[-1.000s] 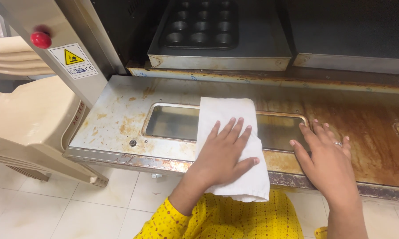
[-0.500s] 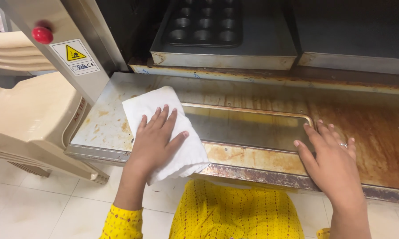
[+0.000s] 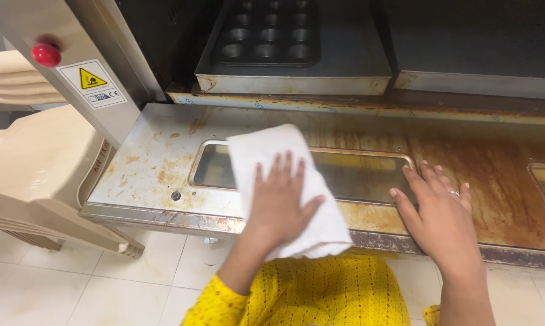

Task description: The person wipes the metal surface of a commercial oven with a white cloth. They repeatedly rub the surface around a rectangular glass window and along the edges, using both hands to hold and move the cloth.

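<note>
— Where was the cloth [image 3: 284, 181]?
— Under my left hand [image 3: 280, 205], pressed flat with fingers spread, on the stained oven door [image 3: 151, 169] over its glass window [image 3: 357, 175]. It looked soft and light; I'd have pinched its near edge.
— Your right hand [image 3: 438, 220]?
— Flat, holding nothing. The muffin tray [image 3: 266, 33] sat far back, cups empty.

Your cloth [image 3: 284, 181] is plain white; the oven door [image 3: 369, 175] beneath it is silver steel streaked with rusty brown. Your sleeve [image 3: 296, 299] is yellow with small dots; the knob [image 3: 46, 54] is red.
</note>
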